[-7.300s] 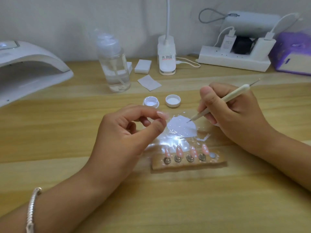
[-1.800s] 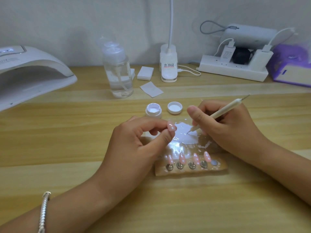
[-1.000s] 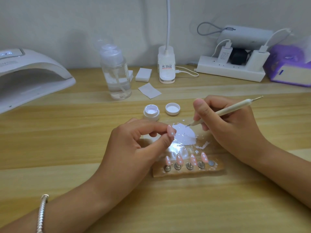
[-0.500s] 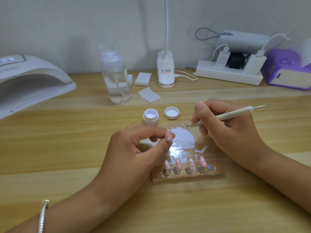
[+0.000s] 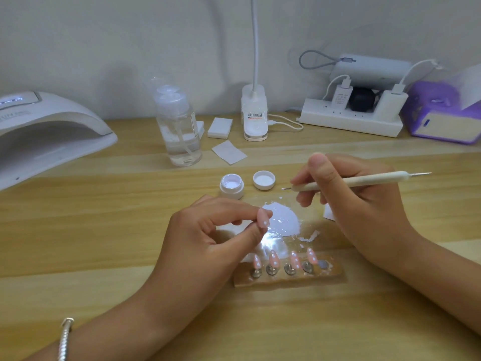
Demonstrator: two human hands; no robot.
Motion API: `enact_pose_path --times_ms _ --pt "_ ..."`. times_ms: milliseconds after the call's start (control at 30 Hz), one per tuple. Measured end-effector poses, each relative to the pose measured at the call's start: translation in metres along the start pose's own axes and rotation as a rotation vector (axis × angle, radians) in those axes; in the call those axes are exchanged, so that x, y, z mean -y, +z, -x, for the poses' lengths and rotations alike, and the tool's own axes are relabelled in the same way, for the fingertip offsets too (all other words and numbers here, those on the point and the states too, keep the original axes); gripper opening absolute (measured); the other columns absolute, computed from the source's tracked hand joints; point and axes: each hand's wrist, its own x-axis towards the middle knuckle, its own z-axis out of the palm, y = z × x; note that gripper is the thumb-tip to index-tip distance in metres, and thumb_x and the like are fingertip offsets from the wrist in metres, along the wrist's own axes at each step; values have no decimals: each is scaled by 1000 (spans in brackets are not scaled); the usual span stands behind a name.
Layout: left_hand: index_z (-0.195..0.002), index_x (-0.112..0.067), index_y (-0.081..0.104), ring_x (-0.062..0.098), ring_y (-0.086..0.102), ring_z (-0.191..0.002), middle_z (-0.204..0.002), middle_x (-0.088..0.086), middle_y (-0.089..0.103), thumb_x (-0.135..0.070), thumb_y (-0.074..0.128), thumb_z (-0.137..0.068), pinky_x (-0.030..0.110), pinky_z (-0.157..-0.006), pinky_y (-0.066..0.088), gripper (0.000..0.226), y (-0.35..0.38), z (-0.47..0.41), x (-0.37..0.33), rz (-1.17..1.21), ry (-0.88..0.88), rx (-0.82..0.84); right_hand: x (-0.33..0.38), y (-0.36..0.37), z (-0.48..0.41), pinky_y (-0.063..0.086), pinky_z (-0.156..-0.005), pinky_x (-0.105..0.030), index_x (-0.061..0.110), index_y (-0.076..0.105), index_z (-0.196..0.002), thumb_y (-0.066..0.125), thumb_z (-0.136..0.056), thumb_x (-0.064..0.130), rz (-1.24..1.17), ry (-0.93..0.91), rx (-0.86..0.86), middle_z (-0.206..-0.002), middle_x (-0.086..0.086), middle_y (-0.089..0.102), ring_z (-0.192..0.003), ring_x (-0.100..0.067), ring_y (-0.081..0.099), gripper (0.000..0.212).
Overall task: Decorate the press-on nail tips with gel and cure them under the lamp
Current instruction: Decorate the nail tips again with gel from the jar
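Head view, left hand (image 5: 208, 238) pinching pink nail tip (image 5: 262, 218), right hand (image 5: 356, 201) gripping dotting pen (image 5: 364, 180)

the wooden table (image 5: 78, 230) carries a curing lamp (image 5: 46, 136) far left, a bottle (image 5: 179, 131), clip lamp (image 5: 255, 118), power strip (image 5: 348, 123) and purple box (image 5: 442, 121) along the back (near the wall), a gel pot (image 5: 231, 186) beside its lid (image 5: 264, 180), a nail holder (image 5: 286, 278) nearest.

Nothing you can read: the sticker (image 5: 254, 116) on the lamp base (image 5: 255, 131), beyond your right hand (image 5: 356, 204), is blurred.
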Motion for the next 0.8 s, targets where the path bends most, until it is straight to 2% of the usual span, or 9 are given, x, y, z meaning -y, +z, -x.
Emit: enact_pose_path --times_ms 100,167,300,433,567,667,800 --pt "-77 -34 78 12 61 -86 -87 -23 74 -27 81 -80 8 -68 40 9 -1 1 -1 -21 27 7 12 2 1 44 -56 -10 16 71 -74 61 -95 31 -37 -37 2 -61 2 67 -57 -6 63 28" --pt "-76 -32 77 14 63 -88 -86 -21 75 -20 81 -81 9 -72 39 13 -1 1 -2 -39 42 2 20 4 4 42 -49 -14 19 66 -69 66 -90 32 -51 -67 -2 -58 -2 63 -49 -6 55 25" --pt "-78 -28 77 16 66 -90 -86 -20 75 -17 79 -80 9 -76 41 12 0 0 -3 -43 70 -7 30 6 6 36 -42 -24 19 59 -63 67 -89 29 -101 -90 6 -50 -6 53 -43 -19 46 29" --pt "-78 -27 76 20 65 -88 -86 -17 75 -18 80 -82 10 -75 40 11 0 0 -4 -60 122 -12 34 10 9 39 -41 -25 17 59 -61 67 -88 31 -175 -35 21 -49 -1 54 -40 -22 51 31" --pt "-82 -26 78 17 67 -91 -87 -19 75 -22 76 -81 22 -82 47 4 0 2 -5 -65 170 7 36 14 11 41 -39 -26 14 58 -60 66 -87 34 -190 -7 23 -46 4 55 -38 -23 53 35" --pt "-84 -26 80 15 66 -90 -87 -18 74 -25 77 -79 21 -81 48 6 0 2 -5 -66 173 11 40 17 12 43 -39 -26 14 57 -59 68 -84 41 -223 18 32 -46 6 56 -37 -21 54 39" --pt "-87 -25 80 17 65 -89 -87 -15 75 -25 76 -80 30 -81 49 8 1 2 -5 -86 196 19 40 20 12 45 -41 -24 14 57 -60 71 -84 31 -222 0 71 -48 5 59 -40 -19 57 32"
